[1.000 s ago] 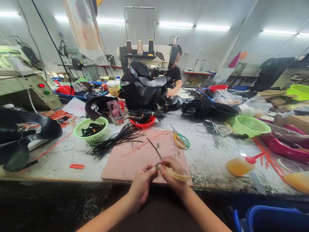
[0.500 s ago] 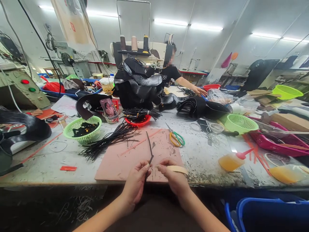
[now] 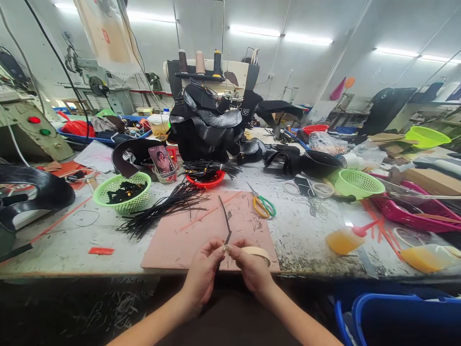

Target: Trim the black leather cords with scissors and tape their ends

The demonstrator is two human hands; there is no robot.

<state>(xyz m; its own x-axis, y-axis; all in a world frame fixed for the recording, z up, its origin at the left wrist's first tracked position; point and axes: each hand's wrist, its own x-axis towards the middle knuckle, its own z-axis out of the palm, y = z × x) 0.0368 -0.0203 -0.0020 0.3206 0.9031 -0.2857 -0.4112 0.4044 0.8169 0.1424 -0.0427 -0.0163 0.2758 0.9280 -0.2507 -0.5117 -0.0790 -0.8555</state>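
A thin black strip (image 3: 225,216), bent near its lower end, is pinched between the thumb and fingers of my left hand (image 3: 201,271). It points away from me above a pink board (image 3: 169,250). My right hand (image 3: 254,270) is closed around a roll of cream tape (image 3: 265,253), which sticks out past the knuckles. Its thumb and fingertips meet my left fingertips at the strip. Whether a tape end lies between them is hidden. Scissors (image 3: 264,207) with green and yellow handles lie at the board's right edge.
Black strips (image 3: 165,206) lie bundled left of the board, beside a green basket (image 3: 120,204) of black pieces. A red basket (image 3: 205,184) stands behind the board. Bottles of yellow liquid (image 3: 342,242) lie on the right. Across the table, a person is mostly hidden behind black material (image 3: 279,110).
My right hand has moved left with the tape roll, bringing its fingertips against my left ones. Across the table, black material now hides the other person's outstretched arm.
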